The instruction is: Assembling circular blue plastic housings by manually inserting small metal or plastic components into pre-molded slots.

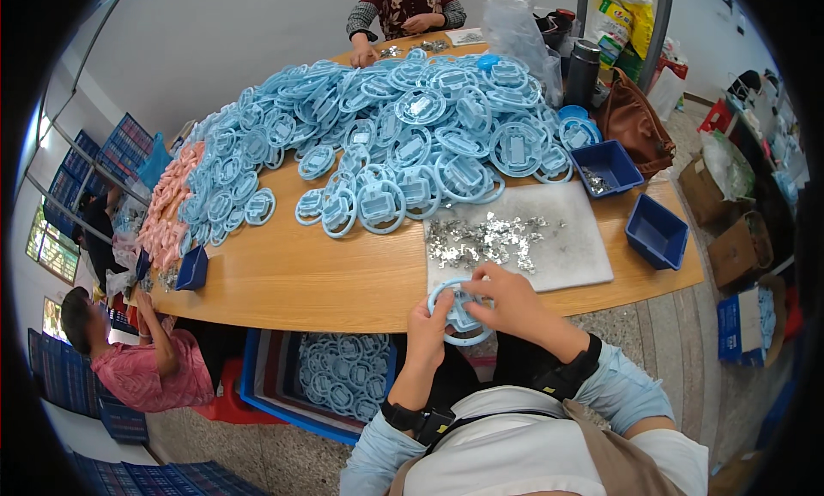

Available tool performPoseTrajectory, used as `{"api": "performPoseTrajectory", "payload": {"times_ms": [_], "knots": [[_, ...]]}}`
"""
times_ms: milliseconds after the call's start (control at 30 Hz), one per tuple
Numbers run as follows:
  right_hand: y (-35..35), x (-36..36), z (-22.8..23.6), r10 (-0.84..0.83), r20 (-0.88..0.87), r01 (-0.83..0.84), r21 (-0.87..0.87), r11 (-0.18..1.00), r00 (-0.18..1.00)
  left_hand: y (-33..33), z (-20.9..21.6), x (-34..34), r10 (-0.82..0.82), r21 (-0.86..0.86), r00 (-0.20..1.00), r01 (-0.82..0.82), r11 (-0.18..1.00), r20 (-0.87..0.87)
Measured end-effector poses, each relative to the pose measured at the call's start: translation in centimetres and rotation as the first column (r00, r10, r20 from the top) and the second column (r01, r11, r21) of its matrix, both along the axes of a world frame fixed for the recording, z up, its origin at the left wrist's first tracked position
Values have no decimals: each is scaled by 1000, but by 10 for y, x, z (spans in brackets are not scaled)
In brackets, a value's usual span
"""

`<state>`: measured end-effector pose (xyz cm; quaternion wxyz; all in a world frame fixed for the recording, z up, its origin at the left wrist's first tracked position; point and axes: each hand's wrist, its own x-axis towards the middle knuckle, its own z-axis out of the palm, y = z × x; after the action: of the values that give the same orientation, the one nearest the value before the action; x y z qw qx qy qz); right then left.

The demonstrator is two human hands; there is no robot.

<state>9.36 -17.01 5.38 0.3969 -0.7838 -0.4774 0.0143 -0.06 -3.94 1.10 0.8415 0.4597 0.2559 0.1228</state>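
Close in front of me, at the table's near edge, I hold a round light blue plastic part (466,335) with an open ring and a shaped centre. My left hand (424,329) grips its left rim between thumb and fingers. Over its centre and right side, my right hand (511,303) has its fingertips bent together; whether a small piece is pinched there is too small to tell. Just beyond both hands, many small shiny metal pieces (489,238) lie scattered on a white board (577,238).
A large heap of the same blue parts (412,110) covers the far table, with pink parts (172,196) at its left. Blue bins (657,232) stand at right. Below the table is a crate (257,367) of blue parts. Co-workers sit opposite and at left.
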Motion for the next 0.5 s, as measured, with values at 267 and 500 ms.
{"api": "performPoseTrajectory", "payload": {"times_ms": [267,500], "knots": [[16,7,-1,-99,-556,117,-3,993,825,4,22,-10,-40,76,999,40,996,-4],[32,-13,13,-70,-431,92,29,995,900,25,21,-31,-89,-271,995,95,958,37]]}}
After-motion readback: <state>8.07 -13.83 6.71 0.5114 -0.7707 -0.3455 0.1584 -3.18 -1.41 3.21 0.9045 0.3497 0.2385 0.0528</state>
